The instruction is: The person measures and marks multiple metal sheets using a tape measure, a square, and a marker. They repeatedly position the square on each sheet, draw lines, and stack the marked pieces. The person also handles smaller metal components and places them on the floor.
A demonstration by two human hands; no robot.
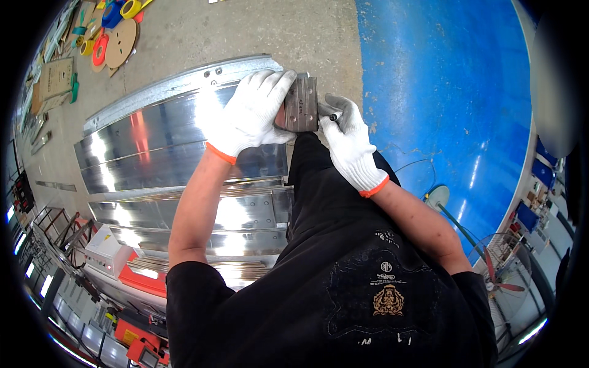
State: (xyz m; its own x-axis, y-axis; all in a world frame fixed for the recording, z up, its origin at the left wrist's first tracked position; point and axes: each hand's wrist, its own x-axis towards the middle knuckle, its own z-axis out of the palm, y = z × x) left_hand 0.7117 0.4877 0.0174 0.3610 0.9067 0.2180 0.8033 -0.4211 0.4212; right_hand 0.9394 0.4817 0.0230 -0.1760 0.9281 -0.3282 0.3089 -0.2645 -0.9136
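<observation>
Clamped with the left grip on the left side of a metal block, fingers over the upper part, thumb along the lower. Held up between both grips, in front of the dark-clad legs, by the right end of some metal panels. Roughly rectangular, dull grey-brown; dotted with round holes near the edges; marked with a dark scrawl down the middle; tinged reddish-brown beside the left palm. Closed with the right grip around a small dark rod, only the round black end plainly visible; near the block's right edge, contact impossible to tell. Covered, both hands, in white gloves with orange cuffs. Spread leftward in long, shiny rows, the panels, with a galvanised strip along the far edge. Farther out, on grey concrete floor, tape rolls and a cardboard disc; rightward, blue floor and a red-bladed fan.
</observation>
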